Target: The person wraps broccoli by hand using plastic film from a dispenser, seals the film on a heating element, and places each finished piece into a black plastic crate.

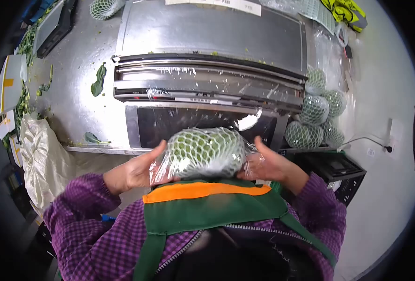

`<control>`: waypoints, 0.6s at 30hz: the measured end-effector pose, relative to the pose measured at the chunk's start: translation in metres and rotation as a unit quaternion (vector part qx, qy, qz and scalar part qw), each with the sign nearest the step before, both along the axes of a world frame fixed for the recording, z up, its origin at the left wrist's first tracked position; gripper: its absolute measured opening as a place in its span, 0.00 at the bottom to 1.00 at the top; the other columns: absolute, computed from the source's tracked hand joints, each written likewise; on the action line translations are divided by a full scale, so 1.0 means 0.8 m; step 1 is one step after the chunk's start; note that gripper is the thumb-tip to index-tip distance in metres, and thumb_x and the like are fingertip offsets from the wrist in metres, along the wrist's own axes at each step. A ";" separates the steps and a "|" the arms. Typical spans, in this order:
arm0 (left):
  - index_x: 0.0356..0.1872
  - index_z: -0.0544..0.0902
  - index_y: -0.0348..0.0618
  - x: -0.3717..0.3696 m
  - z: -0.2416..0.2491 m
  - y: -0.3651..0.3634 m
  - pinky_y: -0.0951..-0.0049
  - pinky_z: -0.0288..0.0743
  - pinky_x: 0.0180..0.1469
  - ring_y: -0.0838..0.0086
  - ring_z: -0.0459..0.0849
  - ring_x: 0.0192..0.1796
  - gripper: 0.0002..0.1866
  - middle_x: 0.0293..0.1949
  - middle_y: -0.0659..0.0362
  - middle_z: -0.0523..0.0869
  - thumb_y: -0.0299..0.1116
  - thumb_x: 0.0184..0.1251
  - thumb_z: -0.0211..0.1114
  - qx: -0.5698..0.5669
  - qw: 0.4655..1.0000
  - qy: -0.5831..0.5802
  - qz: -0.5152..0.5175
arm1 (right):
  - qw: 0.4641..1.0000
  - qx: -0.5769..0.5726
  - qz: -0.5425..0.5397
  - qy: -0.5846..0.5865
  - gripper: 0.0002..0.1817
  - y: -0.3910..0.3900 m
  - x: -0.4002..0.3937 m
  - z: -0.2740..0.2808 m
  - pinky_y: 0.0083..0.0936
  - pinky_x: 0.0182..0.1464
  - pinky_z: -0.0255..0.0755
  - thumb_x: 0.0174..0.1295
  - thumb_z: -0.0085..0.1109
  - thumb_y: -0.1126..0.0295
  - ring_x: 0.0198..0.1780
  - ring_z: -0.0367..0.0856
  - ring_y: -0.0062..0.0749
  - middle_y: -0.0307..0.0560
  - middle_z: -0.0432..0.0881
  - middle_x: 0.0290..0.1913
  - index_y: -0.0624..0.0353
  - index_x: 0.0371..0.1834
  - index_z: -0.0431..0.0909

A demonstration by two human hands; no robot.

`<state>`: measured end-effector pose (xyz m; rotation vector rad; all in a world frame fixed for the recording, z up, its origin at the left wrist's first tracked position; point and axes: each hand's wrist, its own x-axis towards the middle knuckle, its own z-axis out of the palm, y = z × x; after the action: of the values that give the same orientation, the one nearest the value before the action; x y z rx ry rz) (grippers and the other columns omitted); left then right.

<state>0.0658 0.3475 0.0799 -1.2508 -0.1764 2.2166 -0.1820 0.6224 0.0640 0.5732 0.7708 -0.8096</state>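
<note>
Green produce in white foam netting [205, 152], with clear plastic film around it, is held between my two hands, close to the green apron. At its left end is my left hand [144, 166], thumb up and fingers under the film. My right hand [270, 164] holds the other end, its thumb raised and its fingers partly hidden by the film. Just beyond the bundle lies the dark plate [153, 126] of a metal wrapping machine, with film stretched from its rollers [207, 82].
Netted, wrapped produce [314, 110] is piled right of the machine. A black crate [331, 168] stands below it. Loose leaves [99, 79] lie on the steel table [71, 84]. A pale sack [43, 159] is at the left, a scale-like device [54, 28] at upper left.
</note>
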 end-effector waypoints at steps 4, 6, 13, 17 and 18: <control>0.51 0.75 0.28 0.029 0.044 0.022 0.78 0.81 0.50 0.68 0.84 0.45 0.26 0.44 0.50 0.84 0.47 0.70 0.55 -0.226 0.968 0.059 -0.087 | 0.956 -0.089 0.068 0.273 0.24 0.017 0.028 0.054 0.25 0.51 0.75 0.70 0.49 0.57 0.48 0.81 0.33 0.54 0.79 0.47 0.70 0.55 0.71; 0.49 0.77 0.29 0.044 0.048 0.028 0.80 0.78 0.48 0.76 0.83 0.42 0.18 0.41 0.52 0.85 0.37 0.72 0.56 -0.357 0.907 0.077 -0.211 | 0.915 -0.094 0.044 0.391 0.15 0.014 0.041 0.053 0.19 0.42 0.75 0.70 0.49 0.67 0.38 0.81 0.24 0.46 0.81 0.38 0.67 0.52 0.74; 0.34 0.77 0.36 0.071 0.011 0.058 0.81 0.72 0.28 0.82 0.77 0.24 0.16 0.24 0.61 0.79 0.40 0.75 0.51 -0.590 0.806 0.027 0.051 | 0.815 -0.020 -0.393 0.424 0.12 -0.027 0.067 -0.001 0.15 0.26 0.69 0.73 0.44 0.64 0.23 0.72 0.17 0.36 0.75 0.27 0.60 0.40 0.72; 0.32 0.74 0.42 0.056 0.032 0.042 0.83 0.60 0.20 0.84 0.66 0.16 0.15 0.18 0.66 0.72 0.40 0.75 0.49 -0.502 0.859 0.000 0.104 | 0.808 0.003 -0.428 0.404 0.09 0.012 0.037 -0.003 0.12 0.15 0.51 0.71 0.46 0.66 0.15 0.56 0.12 0.29 0.61 0.19 0.58 0.36 0.71; 0.32 0.74 0.44 0.068 0.025 0.043 0.82 0.57 0.18 0.84 0.62 0.15 0.14 0.15 0.68 0.68 0.41 0.76 0.48 -0.517 0.854 -0.020 0.049 | 0.804 0.032 -0.413 0.427 0.09 0.035 0.033 -0.003 0.13 0.14 0.51 0.71 0.47 0.66 0.14 0.56 0.12 0.29 0.61 0.18 0.58 0.36 0.72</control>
<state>0.1202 0.3820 0.1000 -1.8156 1.1088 2.4091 -0.1557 0.6507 0.0618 0.5971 1.4030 -1.9371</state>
